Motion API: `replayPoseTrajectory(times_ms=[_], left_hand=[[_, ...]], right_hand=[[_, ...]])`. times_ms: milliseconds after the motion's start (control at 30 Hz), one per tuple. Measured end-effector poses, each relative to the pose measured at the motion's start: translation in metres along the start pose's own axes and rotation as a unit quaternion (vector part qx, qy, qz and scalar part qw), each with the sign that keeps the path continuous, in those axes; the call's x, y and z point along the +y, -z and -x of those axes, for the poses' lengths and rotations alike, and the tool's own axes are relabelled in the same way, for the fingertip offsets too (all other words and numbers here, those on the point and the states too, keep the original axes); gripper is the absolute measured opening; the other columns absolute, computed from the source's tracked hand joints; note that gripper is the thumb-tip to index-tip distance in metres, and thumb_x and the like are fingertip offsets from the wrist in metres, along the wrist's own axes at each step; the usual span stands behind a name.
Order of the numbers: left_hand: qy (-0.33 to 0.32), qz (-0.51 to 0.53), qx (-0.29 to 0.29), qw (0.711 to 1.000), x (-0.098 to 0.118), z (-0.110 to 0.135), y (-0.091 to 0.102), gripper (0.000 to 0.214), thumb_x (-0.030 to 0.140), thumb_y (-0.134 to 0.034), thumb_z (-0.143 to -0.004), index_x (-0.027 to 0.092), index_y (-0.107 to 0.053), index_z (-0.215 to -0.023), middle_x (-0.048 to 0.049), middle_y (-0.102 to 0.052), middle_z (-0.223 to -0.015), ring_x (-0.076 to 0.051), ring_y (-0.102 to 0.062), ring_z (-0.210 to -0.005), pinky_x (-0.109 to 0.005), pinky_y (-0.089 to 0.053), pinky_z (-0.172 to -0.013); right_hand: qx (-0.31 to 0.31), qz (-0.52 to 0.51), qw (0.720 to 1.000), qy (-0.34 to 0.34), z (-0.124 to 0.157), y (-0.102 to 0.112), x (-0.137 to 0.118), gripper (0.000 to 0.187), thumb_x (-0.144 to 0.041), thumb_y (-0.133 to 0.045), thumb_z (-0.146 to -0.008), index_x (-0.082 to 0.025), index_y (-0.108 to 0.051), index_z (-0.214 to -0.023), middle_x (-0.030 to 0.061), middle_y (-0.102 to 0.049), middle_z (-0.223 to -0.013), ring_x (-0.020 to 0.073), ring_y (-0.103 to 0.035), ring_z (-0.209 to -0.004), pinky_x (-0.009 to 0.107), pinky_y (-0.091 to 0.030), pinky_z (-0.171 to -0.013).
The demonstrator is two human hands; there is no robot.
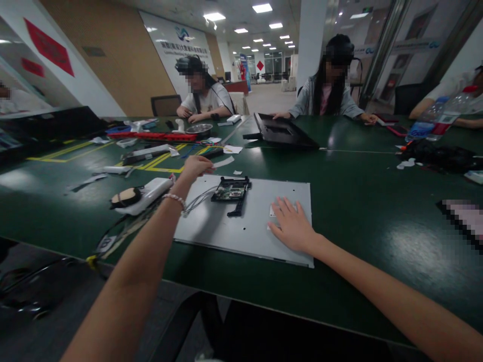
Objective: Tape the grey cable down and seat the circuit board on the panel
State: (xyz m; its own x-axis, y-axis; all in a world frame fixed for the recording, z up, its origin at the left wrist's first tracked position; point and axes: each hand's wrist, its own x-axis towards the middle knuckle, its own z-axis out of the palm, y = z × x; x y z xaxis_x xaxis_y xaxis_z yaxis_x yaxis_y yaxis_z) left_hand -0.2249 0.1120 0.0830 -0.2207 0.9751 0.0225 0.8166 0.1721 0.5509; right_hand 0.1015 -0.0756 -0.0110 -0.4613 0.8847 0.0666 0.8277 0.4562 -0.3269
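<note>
A grey metal panel point(211, 226) lies flat on the green table point(358, 201) in front of me, with a small circuit board in a black bracket point(232, 190) on its far part and thin wires running off to the left. My right hand point(292, 226) rests flat on the panel, fingers spread, beside a small white label. My left hand point(196, 166) reaches past the panel's far left corner, fingers curled at a white strip of paper point(224, 161); what it holds is hidden. A bead bracelet sits on my left wrist.
A white device point(145, 195) lies left of the panel. Yellow tape lines, paper scraps, a red tool tray point(151, 135) and a metal bowl point(199, 129) fill the far left. A black monitor shell point(281, 131) lies ahead. Other people sit across the table. Bottles point(437, 120) stand far right.
</note>
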Motion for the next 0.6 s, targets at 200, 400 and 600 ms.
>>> replayPoseTrajectory(times_ms=[200,400,600], left_hand=[[0.008,-0.064,0.026,0.998,-0.007,-0.024,-0.052,0.036,0.034,-0.062,-0.077,0.006,-0.070,-0.098,-0.0159,-0.074,-0.085,-0.027,-0.069,-0.078,-0.031,-0.050,-0.064],[0.014,-0.116,0.102,0.988,-0.029,-0.029,-0.045,0.032,0.030,-0.055,-0.077,0.010,-0.073,-0.094,-0.0169,-0.072,-0.094,-0.031,-0.067,-0.095,-0.034,-0.049,-0.080],[0.015,-0.113,0.105,0.988,-0.073,-0.021,-0.025,0.044,0.027,-0.059,-0.081,0.005,-0.061,-0.119,-0.0183,-0.067,-0.115,-0.028,-0.062,-0.101,-0.033,-0.046,-0.086]], right_hand=[[0.008,0.001,1.000,0.002,-0.002,-0.001,0.002,0.071,-0.053,-0.024,-0.099,-0.009,-0.029,-0.154,0.0168,-0.019,-0.163,0.0328,-0.012,-0.150,0.058,-0.009,-0.119],[0.016,0.017,1.000,-0.001,-0.002,-0.001,0.000,0.069,-0.051,-0.028,-0.099,-0.008,-0.032,-0.153,0.0179,-0.022,-0.162,0.0335,-0.015,-0.150,0.058,-0.011,-0.118],[-0.003,0.011,1.000,0.001,0.004,0.001,0.003,0.069,-0.052,-0.027,-0.099,-0.009,-0.030,-0.154,0.0164,-0.020,-0.163,0.0328,-0.014,-0.150,0.057,-0.011,-0.119]])
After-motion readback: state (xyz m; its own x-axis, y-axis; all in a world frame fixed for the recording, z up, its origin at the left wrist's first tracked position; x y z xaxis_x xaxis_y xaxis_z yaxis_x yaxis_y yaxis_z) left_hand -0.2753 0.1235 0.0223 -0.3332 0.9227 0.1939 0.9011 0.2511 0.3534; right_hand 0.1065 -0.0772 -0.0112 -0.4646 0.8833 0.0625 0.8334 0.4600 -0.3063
